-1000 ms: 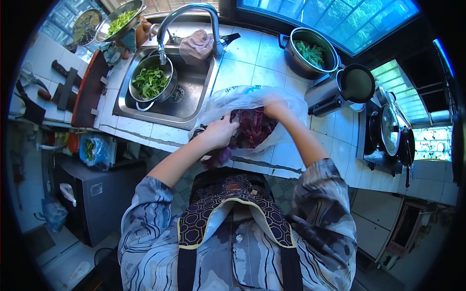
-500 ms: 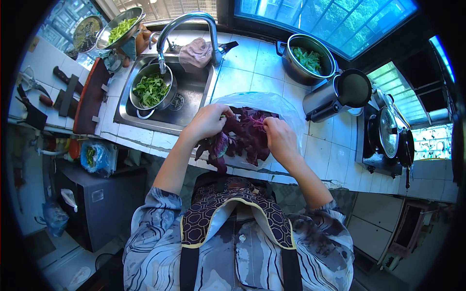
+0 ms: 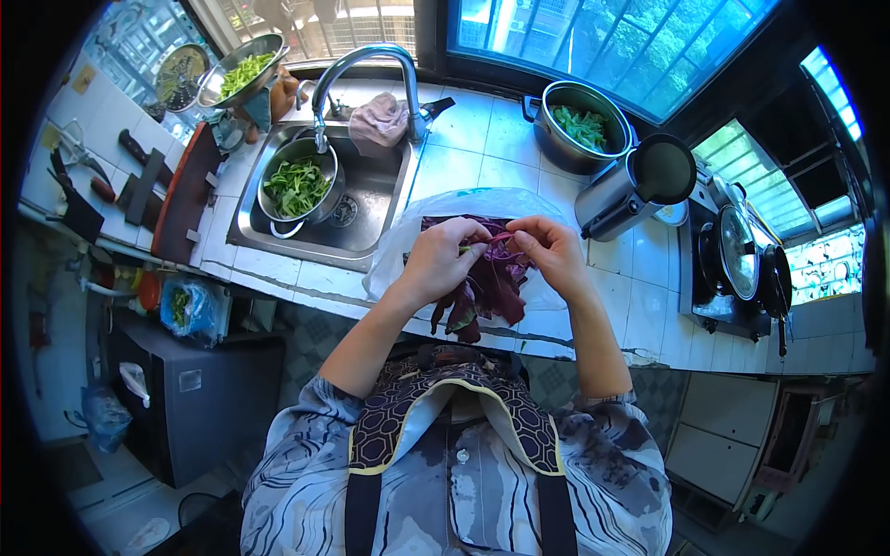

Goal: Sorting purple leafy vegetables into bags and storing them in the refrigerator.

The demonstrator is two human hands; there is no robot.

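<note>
Both hands are over a clear plastic bag [image 3: 382, 264] spread on the tiled counter. Dark purple leafy greens [image 3: 484, 295] with pink stems lie on it and hang toward the counter's front edge. My left hand [image 3: 443, 259] is closed around the greens, its thumb and fingers pinching near the stems. My right hand [image 3: 554, 255] pinches a pink stem between thumb and forefinger, close to the left fingertips. Leaves partly hide the bag's contents, and the left palm is turned out of sight.
A pot of green leaves [image 3: 298, 187] sits in the sink [image 3: 243, 227] under a curved faucet [image 3: 366, 48]. Behind to the right stand a pot of cut greens [image 3: 565, 148] and a metal jug [image 3: 607, 206]. Farther right is a stove [image 3: 728, 310] with lidded pans.
My left hand has moved right, bringing the hands close together. The purple greens have shifted right with it, and more of the bag shows at left.
</note>
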